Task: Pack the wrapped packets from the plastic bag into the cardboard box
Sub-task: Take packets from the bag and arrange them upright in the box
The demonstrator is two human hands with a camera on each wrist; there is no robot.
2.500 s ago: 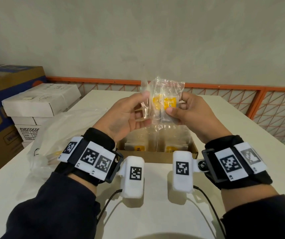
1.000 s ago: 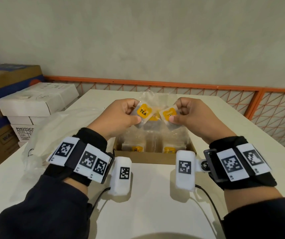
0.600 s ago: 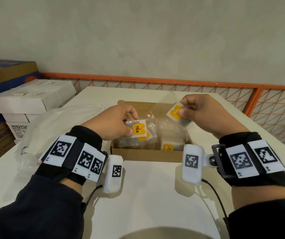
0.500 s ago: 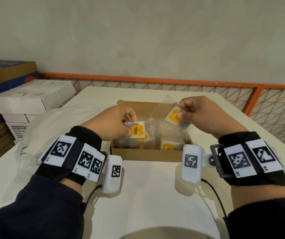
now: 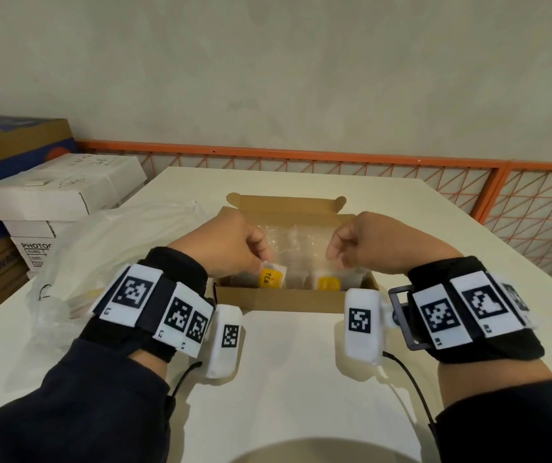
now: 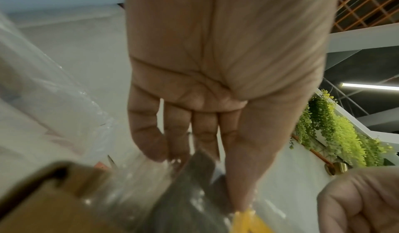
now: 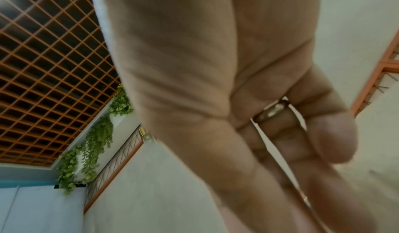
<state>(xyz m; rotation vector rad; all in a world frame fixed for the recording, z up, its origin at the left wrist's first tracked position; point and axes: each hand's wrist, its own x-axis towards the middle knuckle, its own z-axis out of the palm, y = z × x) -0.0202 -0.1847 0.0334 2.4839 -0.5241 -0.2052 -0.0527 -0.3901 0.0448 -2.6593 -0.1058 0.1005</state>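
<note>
The open cardboard box (image 5: 284, 300) stands in the middle of the table, with several clear-wrapped packets inside. My left hand (image 5: 262, 262) reaches into its left side and pinches a packet with a yellow TEA label (image 5: 271, 278); the left wrist view shows that packet (image 6: 194, 194) between thumb and fingers. My right hand (image 5: 333, 259) is curled over the right side of the box, pinching the clear wrap of a second yellow-labelled packet (image 5: 328, 283). In the blurred right wrist view a thin wrap edge (image 7: 278, 154) runs between thumb and fingers. The crumpled plastic bag (image 5: 100, 262) lies left of the box.
White cartons (image 5: 60, 195) are stacked beyond the table's left edge, beside a big brown and blue carton (image 5: 7, 152). An orange mesh railing (image 5: 301, 155) runs behind and to the right. Bare white tabletop (image 5: 284, 379) lies between the box and me.
Both hands pulled the two packets apart in the air, then lowered them, left and right, into the box. My view has tilted so the box's back flap shows.
</note>
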